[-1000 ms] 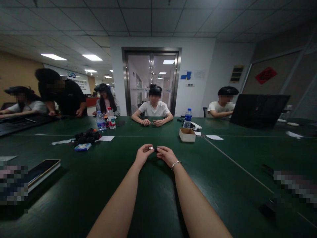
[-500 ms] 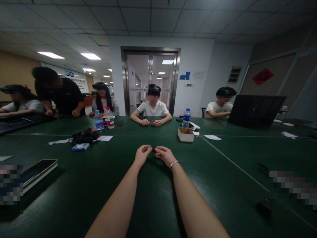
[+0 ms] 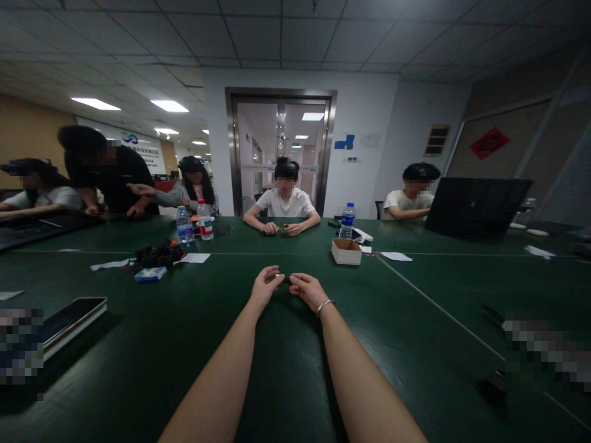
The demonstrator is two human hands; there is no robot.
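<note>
Both my arms reach out over the dark green table [image 3: 184, 344]. My left hand [image 3: 263, 287] and my right hand [image 3: 305, 288] meet at the middle of the table, fingers curled, pinching a small dark object [image 3: 285, 279] between them. It shows a pale glint at its left end and is too small to name. A thin metal bracelet [image 3: 324, 304] circles my right wrist.
A small cardboard box [image 3: 347, 251] and a water bottle [image 3: 346, 221] stand beyond my hands to the right. A pile of black items [image 3: 158, 253], a blue packet [image 3: 150, 274], papers and two bottles [image 3: 194, 223] lie left. A phone [image 3: 74, 314] rests at near left, a laptop [image 3: 475, 206] at far right. Several people sit around the table.
My hands stay together on the small object, the fingers shifting slightly. The person at the far left of the table has stretched an arm out to the left.
</note>
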